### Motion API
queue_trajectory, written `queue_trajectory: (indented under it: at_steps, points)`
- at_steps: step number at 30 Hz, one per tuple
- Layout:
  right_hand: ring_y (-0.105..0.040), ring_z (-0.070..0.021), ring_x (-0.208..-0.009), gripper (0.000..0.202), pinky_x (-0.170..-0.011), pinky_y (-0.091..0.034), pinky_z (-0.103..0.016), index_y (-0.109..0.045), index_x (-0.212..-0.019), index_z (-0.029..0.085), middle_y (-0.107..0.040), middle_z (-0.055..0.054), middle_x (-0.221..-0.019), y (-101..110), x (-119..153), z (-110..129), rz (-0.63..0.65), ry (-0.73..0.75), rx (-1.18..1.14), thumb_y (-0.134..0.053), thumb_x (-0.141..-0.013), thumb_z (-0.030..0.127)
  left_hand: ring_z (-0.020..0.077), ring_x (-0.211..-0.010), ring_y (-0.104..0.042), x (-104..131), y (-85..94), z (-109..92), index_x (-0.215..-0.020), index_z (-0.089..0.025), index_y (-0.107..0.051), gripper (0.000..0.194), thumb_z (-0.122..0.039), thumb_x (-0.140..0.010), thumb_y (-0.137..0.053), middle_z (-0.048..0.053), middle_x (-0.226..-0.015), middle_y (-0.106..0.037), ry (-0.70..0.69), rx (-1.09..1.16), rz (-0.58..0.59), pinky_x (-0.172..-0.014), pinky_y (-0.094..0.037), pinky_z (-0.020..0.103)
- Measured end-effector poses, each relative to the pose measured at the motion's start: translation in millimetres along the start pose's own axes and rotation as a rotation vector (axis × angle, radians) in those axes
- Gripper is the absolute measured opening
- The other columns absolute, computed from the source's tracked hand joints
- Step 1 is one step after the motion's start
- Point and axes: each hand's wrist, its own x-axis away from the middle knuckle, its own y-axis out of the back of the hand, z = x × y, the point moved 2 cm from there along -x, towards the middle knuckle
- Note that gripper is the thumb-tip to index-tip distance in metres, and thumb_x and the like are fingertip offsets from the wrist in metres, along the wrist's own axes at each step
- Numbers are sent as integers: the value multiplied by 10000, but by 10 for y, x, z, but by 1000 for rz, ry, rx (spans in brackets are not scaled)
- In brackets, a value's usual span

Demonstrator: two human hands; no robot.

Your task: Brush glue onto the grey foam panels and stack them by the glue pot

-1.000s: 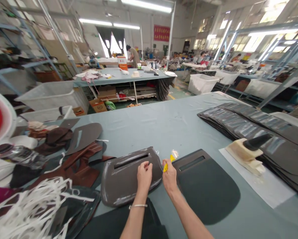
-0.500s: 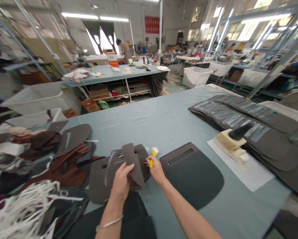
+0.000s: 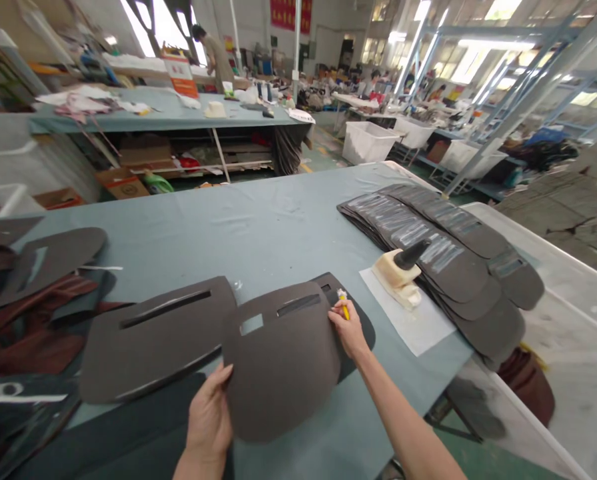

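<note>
My left hand [image 3: 209, 412] grips the left edge of a dark grey rounded panel [image 3: 283, 373], thumb on top. The panel is lifted over the table and has a long slot and a small window near its top. My right hand [image 3: 347, 325] is closed round a yellow-handled brush [image 3: 345, 307] at the panel's right edge. Beneath that edge lies another dark panel [image 3: 366, 323]. A further grey panel [image 3: 158, 340] with a slot lies flat to the left, a glossy streak along its lower edge.
Stacked grey panels [image 3: 443, 260] cover the table's right side. Beside them a cream block with a black cone [image 3: 396, 277] stands on a white sheet [image 3: 423, 332]. Brown scraps [image 3: 48, 320] lie at the left. A person [image 3: 214, 57] stands beyond the far table [image 3: 143, 120].
The view has swung right. The folded grey piece in my left hand is gone from it; that hand now holds a wide flat panel. My right hand with the brush has moved right.
</note>
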Motion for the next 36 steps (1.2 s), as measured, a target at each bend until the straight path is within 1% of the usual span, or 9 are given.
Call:
queue_trajectory:
  at_steps: [3, 6, 9, 12, 16, 21, 24, 29, 36]
  points:
    - [-535, -155, -677, 236, -656, -426, -276, -500, -893, 199, -562, 5, -775, 473, -101, -323, -6, -56, 251, -558, -731, 360, 227, -939, -660, -133, -62, 431, -986, -175, -644, 388, -329, -631, -667, 54, -977, -719, 2, -190, 47, -802, -538, 344]
    - [-523, -164, -657, 184, -643, -395, -282, -506, -905, 196, -571, -11, -787, 753, -225, -597, 33, -3, 514, -508, -760, 311, 205, -876, -665, -304, -66, 835, -938, -153, -626, 410, -392, -614, -704, 68, -927, -719, 2, -408, 21, -791, -518, 321]
    - [-537, -169, -677, 136, -626, -374, -265, -518, -890, 191, -579, -27, -786, 839, -323, -802, 53, 72, 669, -484, -770, 246, 206, -822, -668, -518, -26, 1141, -909, -152, -587, 474, -446, -567, -732, 73, -850, -715, -75, -506, -20, -809, -507, 338]
    - [-542, -151, -690, 121, -618, -349, -238, -517, -903, 188, -584, -24, -804, 813, -399, -927, 54, 78, 756, -490, -786, 196, 220, -791, -668, -703, 50, 1306, -939, -165, -553, 522, -484, -560, -717, 62, -806, -702, -182, -646, -180, -805, -500, 362]
    - [-530, -120, -682, 125, -605, -301, -219, -513, -945, 181, -587, -15, -832, 738, -481, -995, 113, 29, 863, -507, -824, 152, 236, -784, -661, -768, 65, 1342, -995, -172, -536, 465, -492, -670, -622, 60, -800, -689, -264, -960, -309, -781, -480, 370]
    - [-505, -112, -649, 119, -568, -241, -232, -519, -988, 189, -583, -20, -829, 708, -520, -1013, 181, -17, 1013, -526, -871, 205, 223, -789, -652, -642, -78, 1248, -1036, -197, -516, 352, -413, -762, -560, 53, -835, -688, -273, -1263, -405, -729, -445, 326]
    - [-509, -116, -655, 128, -562, -228, -236, -518, -996, 186, -578, -23, -819, 710, -522, -1011, 189, -16, 1051, -529, -882, 243, 200, -776, -648, -615, -137, 1215, -1028, -203, -506, 302, -365, -778, -555, 38, -828, -687, -235, -1303, -414, -711, -430, 301]
    - [-521, -125, -653, 169, -562, -230, -238, -524, -1008, 185, -579, -20, -790, 703, -527, -1003, 191, -35, 1083, -544, -876, 289, 173, -765, -646, -630, -142, 1205, -1032, -201, -501, 290, -315, -776, -573, 19, -791, -686, -218, -1316, -425, -689, -418, 270]
    - [-533, -133, -653, 168, -567, -231, -242, -521, -1005, 189, -593, -21, -777, 699, -525, -960, 177, -25, 1117, -535, -881, 302, 213, -836, -652, -591, -203, 1144, -1055, -219, -489, 319, -338, -774, -582, 31, -847, -704, -170, -1375, -428, -693, -401, 298]
